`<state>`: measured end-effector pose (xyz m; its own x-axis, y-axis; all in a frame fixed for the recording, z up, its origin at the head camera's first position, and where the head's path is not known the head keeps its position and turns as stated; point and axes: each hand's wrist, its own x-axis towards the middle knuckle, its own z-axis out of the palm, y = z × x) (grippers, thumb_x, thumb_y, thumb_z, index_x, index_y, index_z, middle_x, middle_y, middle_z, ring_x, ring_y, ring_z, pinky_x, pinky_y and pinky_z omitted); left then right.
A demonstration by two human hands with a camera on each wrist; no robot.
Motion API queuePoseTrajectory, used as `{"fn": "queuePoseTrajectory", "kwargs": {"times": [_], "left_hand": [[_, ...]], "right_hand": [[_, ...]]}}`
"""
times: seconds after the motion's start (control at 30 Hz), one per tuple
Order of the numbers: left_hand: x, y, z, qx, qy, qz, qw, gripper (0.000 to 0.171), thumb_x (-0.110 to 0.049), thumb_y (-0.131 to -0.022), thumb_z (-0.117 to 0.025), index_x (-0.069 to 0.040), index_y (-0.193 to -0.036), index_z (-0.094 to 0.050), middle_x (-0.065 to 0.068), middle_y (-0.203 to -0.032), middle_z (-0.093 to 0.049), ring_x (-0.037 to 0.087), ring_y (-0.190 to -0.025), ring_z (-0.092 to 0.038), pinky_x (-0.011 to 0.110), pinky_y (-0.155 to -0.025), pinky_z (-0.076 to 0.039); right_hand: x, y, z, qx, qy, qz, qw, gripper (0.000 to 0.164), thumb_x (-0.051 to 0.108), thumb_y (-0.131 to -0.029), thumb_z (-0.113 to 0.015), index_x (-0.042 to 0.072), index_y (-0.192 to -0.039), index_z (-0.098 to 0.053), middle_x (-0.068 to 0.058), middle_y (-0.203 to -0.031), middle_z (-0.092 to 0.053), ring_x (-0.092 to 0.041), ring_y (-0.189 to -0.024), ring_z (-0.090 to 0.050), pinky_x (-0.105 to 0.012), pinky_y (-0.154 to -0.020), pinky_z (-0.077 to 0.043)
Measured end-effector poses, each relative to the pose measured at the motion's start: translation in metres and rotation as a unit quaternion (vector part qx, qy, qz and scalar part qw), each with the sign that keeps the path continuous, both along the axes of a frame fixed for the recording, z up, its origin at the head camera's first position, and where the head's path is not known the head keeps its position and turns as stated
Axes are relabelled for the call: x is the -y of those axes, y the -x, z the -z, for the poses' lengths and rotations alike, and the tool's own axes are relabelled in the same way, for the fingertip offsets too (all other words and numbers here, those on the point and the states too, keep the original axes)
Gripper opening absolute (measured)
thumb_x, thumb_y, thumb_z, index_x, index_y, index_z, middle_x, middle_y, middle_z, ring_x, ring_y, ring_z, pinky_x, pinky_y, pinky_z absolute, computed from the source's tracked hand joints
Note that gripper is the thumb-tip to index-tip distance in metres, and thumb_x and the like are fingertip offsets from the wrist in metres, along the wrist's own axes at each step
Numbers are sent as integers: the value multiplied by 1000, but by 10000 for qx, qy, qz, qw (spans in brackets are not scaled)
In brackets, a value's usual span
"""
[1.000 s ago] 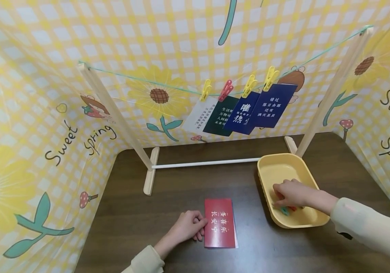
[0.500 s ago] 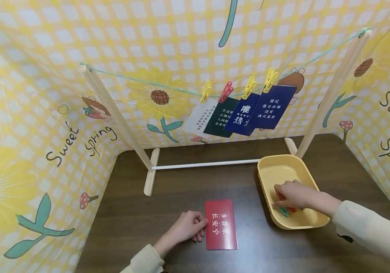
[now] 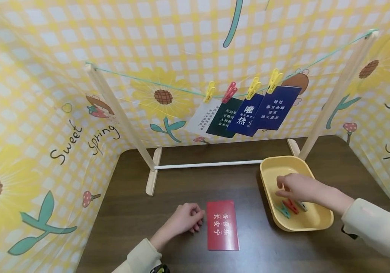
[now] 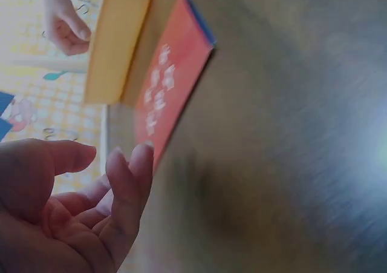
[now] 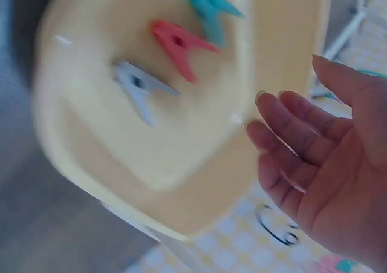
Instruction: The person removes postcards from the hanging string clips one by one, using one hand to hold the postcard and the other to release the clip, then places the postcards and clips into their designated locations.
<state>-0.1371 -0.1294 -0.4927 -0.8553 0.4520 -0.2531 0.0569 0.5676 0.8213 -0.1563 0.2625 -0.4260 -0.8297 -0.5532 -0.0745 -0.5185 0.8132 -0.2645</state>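
Observation:
My right hand (image 3: 301,186) hovers over the yellow plastic basket (image 3: 273,162), its fingers loosely curved with nothing between them. Three clothespins lie on the basket floor below it: a teal clothespin (image 5: 211,9), a red clothespin (image 5: 180,46) and a grey-white clothespin (image 5: 140,88). Left of a red card (image 3: 222,225) with white characters, my left hand (image 3: 184,219) rests at the table, fingers relaxed and holding nothing. In the left wrist view its fingertips appear close to the card's edge, and a blue layer shows under the red one.
A green string (image 3: 154,82) runs between two wooden posts (image 3: 121,117). Yellow and red clothespins hold a white card (image 3: 202,116), a dark green card (image 3: 225,119) and two blue ones on it. A white rod (image 3: 208,164) joins the posts' feet behind the basket.
My right hand has risen off the clothespins, leaving them in plain view in the basket. My left hand has drawn slightly back from the red card's edge.

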Motion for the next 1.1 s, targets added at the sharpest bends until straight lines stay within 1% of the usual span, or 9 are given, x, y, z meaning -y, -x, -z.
{"fn": "queuePoseTrajectory", "kwargs": {"times": [0.13,0.27,0.4,0.53,0.67,0.73,0.83,1.0,1.1], "left_hand": [[2,11,-17,-457,-19,-157,9988,23,-25,-95,-55,-4,-89,-62,10,-69,-66,23,-52,-63,36,-45,-53],[0,23,-35,-1046,-49,-333,9939,18,-26,-95,-56,-10,-90,-63,4,-65,-65,24,-54,-63,30,-42,-50],[-2,35,-54,-1655,-216,-526,9846,13,-25,-93,-58,-14,-93,-64,-4,-66,-63,21,-56,-63,28,-45,-50],[0,49,-76,-2137,-489,-707,9731,12,-30,-91,-62,-19,-94,-64,-4,-71,-65,16,-58,-62,27,-48,-50],[5,64,-100,-2388,-890,-885,9629,16,-35,-90,-63,-20,-97,-64,-3,-76,-65,15,-59,-62,31,-45,-48],[7,71,-111,-2425,-1216,-936,9579,18,-34,-90,-62,-18,-99,-64,-1,-80,-66,16,-60,-63,35,-46,-50],[9,80,-123,-2575,-1580,-1020,9478,20,-31,-90,-63,-15,-101,-64,3,-82,-66,19,-58,-62,36,-47,-51],[5,82,-143,-2741,-1857,-1211,9358,18,-21,-91,-62,-8,-104,-64,14,-75,-66,20,-53,-59,28,-44,-46],[0,84,-154,-2861,-2089,-1255,9267,18,-16,-91,-61,-4,-105,-63,18,-73,-64,20,-51,-56,26,-42,-44]], "right_hand": [[5,6,-26,-351,125,67,9993,16,31,-86,-67,20,-80,-57,14,-64,-49,-1,-56,-44,-21,-50,-39],[11,14,-59,-859,91,191,9961,14,33,-86,-67,22,-85,-60,14,-71,-57,0,-56,-47,-23,-48,-40],[20,18,-91,-1250,127,137,9920,11,32,-87,-66,23,-85,-61,13,-73,-59,-2,-57,-50,-26,-49,-43],[32,23,-117,-1800,206,-26,9835,10,31,-86,-67,25,-83,-60,14,-72,-60,-3,-61,-55,-29,-52,-47],[43,29,-144,-2204,266,-159,9749,9,29,-86,-68,23,-85,-61,11,-75,-62,-7,-64,-59,-31,-54,-51],[50,32,-158,-2268,285,-201,9733,10,29,-86,-67,21,-87,-62,9,-77,-63,-8,-67,-61,-32,-56,-51],[59,40,-175,-2279,390,-344,9723,11,28,-87,-67,18,-89,-64,7,-79,-65,-9,-71,-61,-32,-61,-52],[75,56,-199,-2212,665,-575,9713,13,27,-88,-66,15,-93,-64,4,-83,-66,-9,-75,-62,-31,-67,-52],[87,65,-212,-2393,893,-802,9635,13,24,-89,-65,14,-97,-63,3,-82,-66,-9,-71,-61,-31,-64,-51]]}}
